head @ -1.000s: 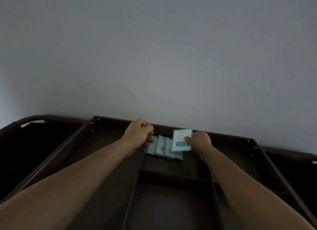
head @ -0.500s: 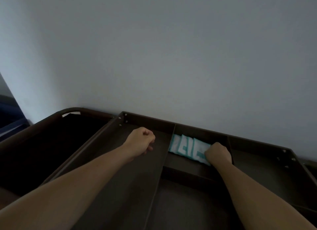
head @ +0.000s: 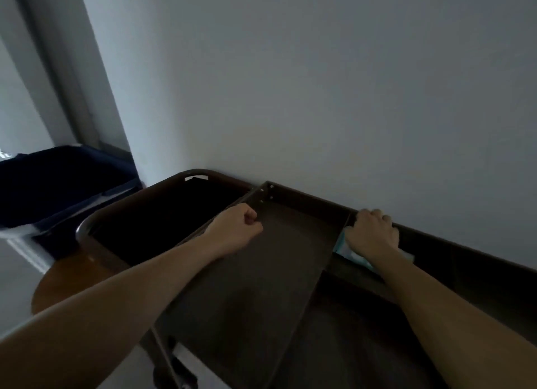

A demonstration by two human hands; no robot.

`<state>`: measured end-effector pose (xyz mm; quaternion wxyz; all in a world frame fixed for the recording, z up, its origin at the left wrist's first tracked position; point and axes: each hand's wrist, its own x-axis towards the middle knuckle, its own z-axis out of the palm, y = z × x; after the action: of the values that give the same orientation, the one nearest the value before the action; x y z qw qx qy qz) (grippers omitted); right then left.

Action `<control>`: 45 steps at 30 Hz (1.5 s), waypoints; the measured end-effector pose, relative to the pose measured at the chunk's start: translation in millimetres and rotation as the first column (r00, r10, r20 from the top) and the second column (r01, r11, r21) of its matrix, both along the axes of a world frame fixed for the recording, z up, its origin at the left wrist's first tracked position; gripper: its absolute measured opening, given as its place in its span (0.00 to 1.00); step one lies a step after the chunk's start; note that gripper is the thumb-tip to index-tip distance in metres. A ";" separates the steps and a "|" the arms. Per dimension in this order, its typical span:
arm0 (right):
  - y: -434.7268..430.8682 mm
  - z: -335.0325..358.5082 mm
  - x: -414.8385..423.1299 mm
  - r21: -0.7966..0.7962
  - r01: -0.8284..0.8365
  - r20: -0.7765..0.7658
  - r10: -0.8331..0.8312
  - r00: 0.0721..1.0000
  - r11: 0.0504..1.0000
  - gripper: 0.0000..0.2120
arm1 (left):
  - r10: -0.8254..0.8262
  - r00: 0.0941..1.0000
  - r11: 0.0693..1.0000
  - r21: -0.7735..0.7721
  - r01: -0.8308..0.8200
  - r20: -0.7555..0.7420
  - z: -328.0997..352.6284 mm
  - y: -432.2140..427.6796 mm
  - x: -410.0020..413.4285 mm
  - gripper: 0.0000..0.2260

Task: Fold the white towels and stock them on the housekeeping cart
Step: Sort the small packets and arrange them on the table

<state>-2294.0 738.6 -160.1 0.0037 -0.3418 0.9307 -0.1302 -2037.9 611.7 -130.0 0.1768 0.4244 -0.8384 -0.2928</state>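
Cart [head: 261, 275] position?
> It is seen across 5 to 7 o'clock of the frame, with its back edge set against the wall [head: 319, 83]. The top tray is split into compartments by dividers.

Left hand [head: 236, 229]?
> It is closed into a fist and nothing is seen in it. It is held at 7 o'clock, over the left edge of the tray's left compartment. Contact with the rim cannot be told.

Right hand [head: 372, 233]?
> It is at 4 o'clock, laid on the teal-and-white packets [head: 347, 250] in the back compartment just right of the divider. The fingers are curled at the back rim. Whether rim or packets are gripped cannot be told. The packets are mostly covered by the hand and forearm.

Surroundings?
> A dark bag holder [head: 162, 214] adjoins the cart's left end at 8 o'clock. A dark blue bin [head: 58, 182] is seen at 9 o'clock, well apart from the tray. A brown round surface [head: 66, 278] is seen low at 8 o'clock, partly under the bag holder. A door frame [head: 66, 69] is seen at 10 o'clock.
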 end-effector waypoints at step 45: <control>-593.8 -70.0 552.7 0.152 -0.701 0.372 0.617 0.693 0.696 0.18 | 0.409 0.834 0.863 0.141 -0.486 0.370 -101.9 -423.1 525.9 0.30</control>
<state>-1741.4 144.9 -230.1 0.2370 -0.6284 0.7401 -0.0348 -1512.1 188.6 -231.9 0.0487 0.6699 -0.6927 -0.2629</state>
